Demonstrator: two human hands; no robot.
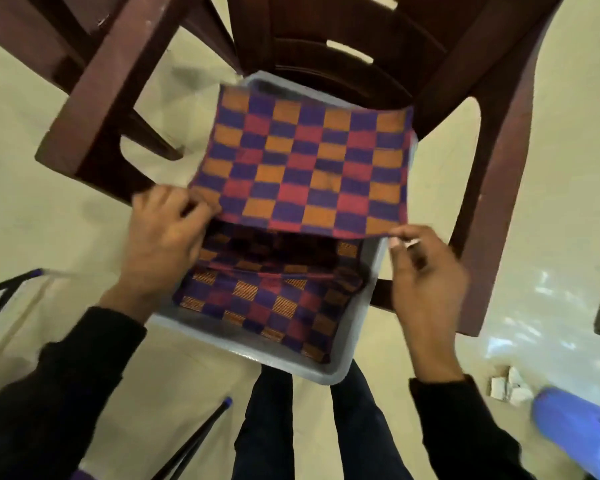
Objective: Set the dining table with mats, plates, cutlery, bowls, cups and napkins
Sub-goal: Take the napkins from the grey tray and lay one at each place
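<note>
A checkered mat [305,164] in purple, red and orange is held flat above a grey plastic tub [357,323]. My left hand [167,233] grips its near left corner, fingers curled round the edge. My right hand [423,268] pinches the near right corner between thumb and fingertips. Below the lifted mat, more checkered mats [267,299] lie folded inside the tub. The tub sits on the seat of a dark brown chair [492,140].
A second dark wooden chair [94,109] stands at the left, close to the tub. A blue plastic object [579,434] and crumpled paper scraps [510,386] lie on the pale floor at the lower right. Black rods [194,441] with blue tips slant in at the lower left.
</note>
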